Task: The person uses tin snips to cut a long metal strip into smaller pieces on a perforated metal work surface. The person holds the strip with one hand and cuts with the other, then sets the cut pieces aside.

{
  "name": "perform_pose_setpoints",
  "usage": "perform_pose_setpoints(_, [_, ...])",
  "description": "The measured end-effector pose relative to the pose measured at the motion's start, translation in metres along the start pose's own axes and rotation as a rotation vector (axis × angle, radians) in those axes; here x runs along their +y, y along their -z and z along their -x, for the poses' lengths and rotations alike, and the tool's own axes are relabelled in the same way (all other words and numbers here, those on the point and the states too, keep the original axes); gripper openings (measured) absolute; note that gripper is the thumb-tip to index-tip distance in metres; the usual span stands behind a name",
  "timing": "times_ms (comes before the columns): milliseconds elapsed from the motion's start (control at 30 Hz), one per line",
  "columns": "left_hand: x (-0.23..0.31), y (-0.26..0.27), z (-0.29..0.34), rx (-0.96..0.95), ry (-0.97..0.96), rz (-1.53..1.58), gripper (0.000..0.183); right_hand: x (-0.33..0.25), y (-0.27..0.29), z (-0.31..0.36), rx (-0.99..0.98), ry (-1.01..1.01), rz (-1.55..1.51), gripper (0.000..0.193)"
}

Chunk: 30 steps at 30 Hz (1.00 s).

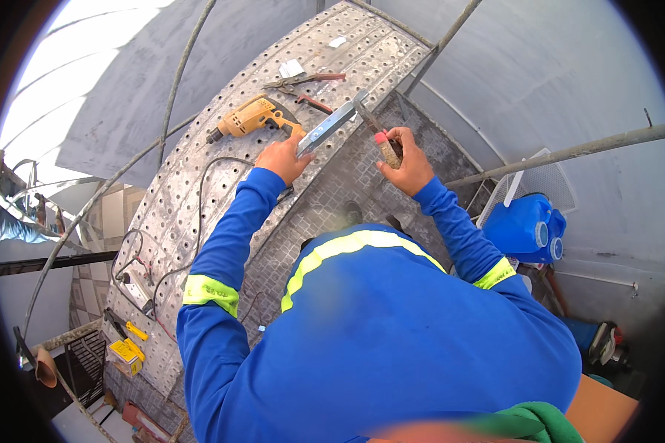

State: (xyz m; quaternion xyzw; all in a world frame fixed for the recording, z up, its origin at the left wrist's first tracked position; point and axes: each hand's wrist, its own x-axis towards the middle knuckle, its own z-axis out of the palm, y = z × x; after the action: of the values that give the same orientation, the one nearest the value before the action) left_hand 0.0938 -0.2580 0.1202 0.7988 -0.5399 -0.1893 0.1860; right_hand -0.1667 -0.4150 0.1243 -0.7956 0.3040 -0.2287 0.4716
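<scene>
The left hand (pixel 284 157) grips a metal channel (pixel 331 125) lying on the perforated scaffold plank (pixel 177 199) while the right hand (pixel 405 164) closes around a hammer (pixel 377 131) over it, apparently mid-hammering, needing a steady hold and aimed blow.

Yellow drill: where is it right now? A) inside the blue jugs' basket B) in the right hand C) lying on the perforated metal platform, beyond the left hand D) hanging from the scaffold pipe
C: the yellow drill lies untouched on the perforated metal platform, just beyond the left hand, which grips a metal channel piece; the right hand holds a hammer.
</scene>
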Motion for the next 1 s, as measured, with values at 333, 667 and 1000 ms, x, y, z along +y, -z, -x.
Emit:
perform_pose_setpoints(333, [-0.009, -0.01, -0.009, -0.079, -0.026, 0.016, 0.049, 0.008, 0.011, 0.004, -0.144, -0.08, -0.272, 0.04])
perform_pose_setpoints(667, [-0.01, -0.009, -0.009, -0.062, -0.018, 0.024, 0.046, 0.001, 0.01, 0.006, -0.108, 0.006, 0.095, 0.04])
perform_pose_setpoints(1000, [-0.014, -0.009, -0.012, -0.031, 0.002, 0.001, 0.046, -0.004, 0.011, -0.001, -0.014, 0.047, 0.199, 0.033])
